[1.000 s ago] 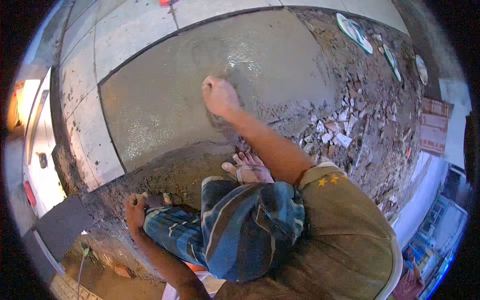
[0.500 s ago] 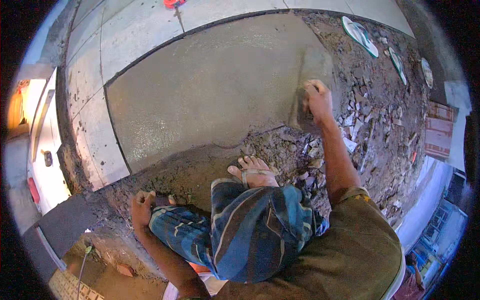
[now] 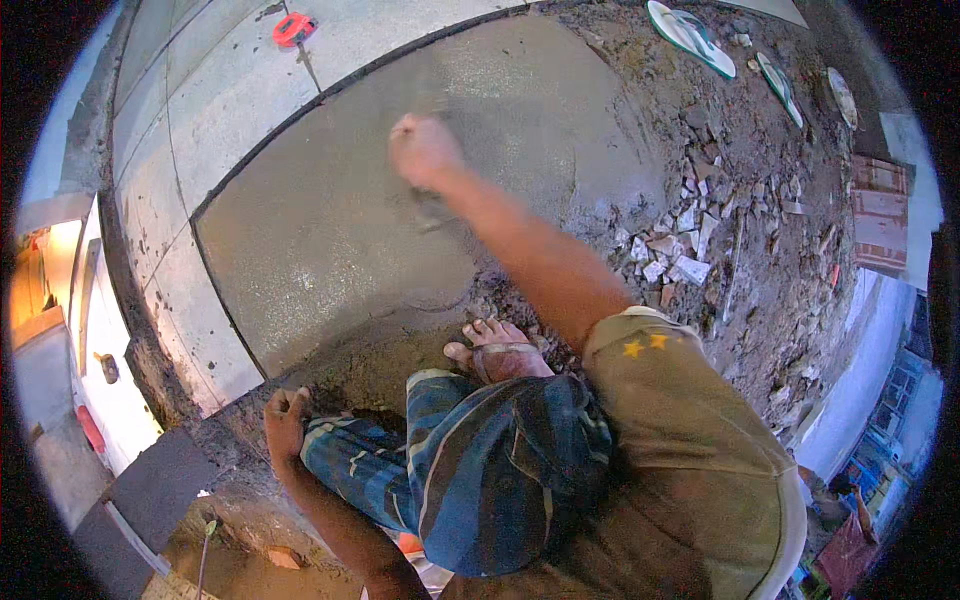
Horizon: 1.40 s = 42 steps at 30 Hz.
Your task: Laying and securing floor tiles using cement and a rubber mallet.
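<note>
A smooth patch of wet cement (image 3: 330,210) spreads before me, bordered by pale tiles at its far and left sides. Over its middle, my right hand (image 3: 425,150) is closed around a trowel (image 3: 432,220). Motion smears both, and the hand covers most of the trowel; its flat blade lies against the cement. My left hand (image 3: 287,408) is curled closed beside my left knee, apart from the cement, and nothing shows in it. My sandalled foot (image 3: 500,350) rests on the dirt at the patch's near edge.
A red tape measure (image 3: 293,30) lies on the far tiles (image 3: 235,75). Broken tile pieces (image 3: 680,245) litter the muddy ground to the right. White-and-green flip-flops (image 3: 692,38) lie at the far right. A lit doorway (image 3: 110,370) stands at left; another person (image 3: 850,545) shows at lower right.
My right hand has swept the trowel leftward and a little farther away, from the cement's right edge to its middle. My left hand stays by my knee. The view has shifted slightly.
</note>
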Each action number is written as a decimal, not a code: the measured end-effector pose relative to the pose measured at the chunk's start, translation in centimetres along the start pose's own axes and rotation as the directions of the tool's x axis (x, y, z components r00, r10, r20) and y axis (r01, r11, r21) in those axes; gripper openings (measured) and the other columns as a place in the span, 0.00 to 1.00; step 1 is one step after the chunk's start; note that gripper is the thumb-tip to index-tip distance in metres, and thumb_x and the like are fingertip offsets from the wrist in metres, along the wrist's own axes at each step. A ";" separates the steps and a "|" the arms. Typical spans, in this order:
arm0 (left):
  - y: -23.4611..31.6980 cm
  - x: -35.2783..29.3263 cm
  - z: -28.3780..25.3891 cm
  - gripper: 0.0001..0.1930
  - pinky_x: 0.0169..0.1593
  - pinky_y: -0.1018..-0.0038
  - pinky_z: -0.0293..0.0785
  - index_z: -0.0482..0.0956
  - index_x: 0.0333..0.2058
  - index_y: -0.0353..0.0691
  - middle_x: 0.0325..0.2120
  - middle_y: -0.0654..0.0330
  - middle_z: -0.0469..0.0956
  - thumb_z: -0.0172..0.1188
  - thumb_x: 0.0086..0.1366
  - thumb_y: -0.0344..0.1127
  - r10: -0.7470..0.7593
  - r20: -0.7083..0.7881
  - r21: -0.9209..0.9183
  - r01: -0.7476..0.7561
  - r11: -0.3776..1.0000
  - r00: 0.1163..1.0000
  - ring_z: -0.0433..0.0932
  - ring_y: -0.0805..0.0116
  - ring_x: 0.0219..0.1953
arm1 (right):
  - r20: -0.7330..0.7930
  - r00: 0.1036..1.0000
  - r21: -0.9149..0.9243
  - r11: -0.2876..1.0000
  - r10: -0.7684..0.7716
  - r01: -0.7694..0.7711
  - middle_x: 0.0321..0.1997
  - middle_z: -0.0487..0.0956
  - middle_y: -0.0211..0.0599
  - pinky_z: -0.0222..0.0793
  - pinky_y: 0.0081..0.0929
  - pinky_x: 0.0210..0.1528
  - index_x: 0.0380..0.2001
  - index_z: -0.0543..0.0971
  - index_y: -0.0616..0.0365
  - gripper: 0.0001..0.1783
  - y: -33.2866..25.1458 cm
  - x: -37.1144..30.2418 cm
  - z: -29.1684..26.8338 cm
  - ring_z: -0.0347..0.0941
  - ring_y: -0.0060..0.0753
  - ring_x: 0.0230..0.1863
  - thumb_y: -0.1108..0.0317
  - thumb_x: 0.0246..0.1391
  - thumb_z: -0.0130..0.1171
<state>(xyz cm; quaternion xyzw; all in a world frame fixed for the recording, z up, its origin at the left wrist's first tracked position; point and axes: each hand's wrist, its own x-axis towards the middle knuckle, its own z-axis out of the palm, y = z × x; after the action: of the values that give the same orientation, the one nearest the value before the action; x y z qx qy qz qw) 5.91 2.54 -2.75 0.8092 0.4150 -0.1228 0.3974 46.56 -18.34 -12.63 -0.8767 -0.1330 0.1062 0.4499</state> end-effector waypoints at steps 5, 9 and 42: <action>1.3 -0.1 0.6 0.21 0.27 0.72 0.56 0.62 0.19 0.40 0.16 0.68 0.59 0.63 0.62 0.41 -0.036 -0.047 0.006 0.036 0.999 0.998 0.57 0.75 0.22 | -0.109 0.990 -0.061 0.993 0.095 -0.102 0.31 0.81 0.46 0.72 0.36 0.33 0.37 0.82 0.55 0.12 8.9 -2.4 -12.5 0.77 0.40 0.31 0.61 0.57 0.55; 2.4 0.5 0.9 0.21 0.26 0.70 0.55 0.63 0.19 0.39 0.17 0.67 0.58 0.63 0.61 0.42 0.062 -0.010 0.103 -0.060 0.993 0.998 0.57 0.74 0.22 | -0.164 0.943 0.161 0.951 0.291 -0.266 0.24 0.76 0.29 0.65 0.25 0.18 0.37 0.81 0.56 0.11 14.9 -5.3 -20.7 0.69 0.21 0.18 0.62 0.59 0.56; -0.7 -0.3 0.3 0.19 0.29 0.70 0.59 0.68 0.20 0.37 0.17 0.65 0.62 0.62 0.62 0.43 0.029 -0.062 0.112 -0.022 0.994 0.998 0.59 0.73 0.23 | 0.537 0.842 -0.369 0.912 0.052 0.178 0.37 0.80 0.54 0.72 0.54 0.41 0.41 0.73 0.58 0.21 0.5 -17.8 -7.0 0.77 0.58 0.40 0.49 0.60 0.50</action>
<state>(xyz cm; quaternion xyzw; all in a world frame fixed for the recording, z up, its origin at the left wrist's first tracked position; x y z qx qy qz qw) 5.22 2.41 -3.23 0.8387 0.4096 -0.1149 0.3400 32.04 -29.79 -7.84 -0.8806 -0.3015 0.3015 0.2069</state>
